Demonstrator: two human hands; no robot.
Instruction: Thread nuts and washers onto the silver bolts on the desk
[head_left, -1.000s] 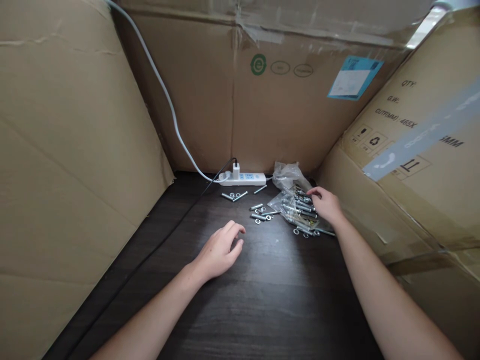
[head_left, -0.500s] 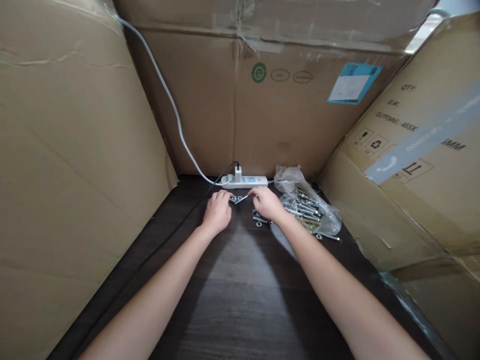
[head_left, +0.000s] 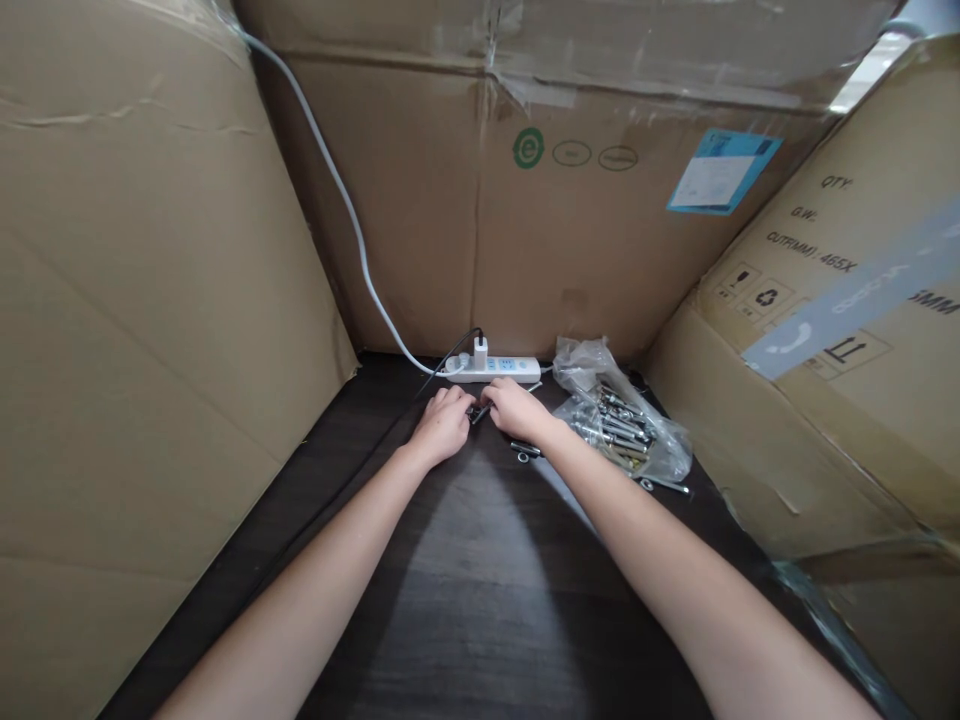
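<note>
My left hand rests low over the dark tabletop, its fingers curled around small metal parts that they mostly hide. Close beside it, my right hand is closed, with thumb and fingertips pinching a short dark metal tube. The fingertips of both hands nearly meet. A thin shiny metal rod lies just behind my right hand. Near my right wrist are another metal piece and a washer.
A white power strip with a plugged-in charger lies behind my hands. A clear plastic bag of bolts spills open at the right. Cardboard boxes wall in three sides. A black cable crosses the left side.
My right hand has moved left, towards my left hand. The shiny rod it pinched is no longer in its fingers; a short dark tube is there now. The view has shifted slightly.
</note>
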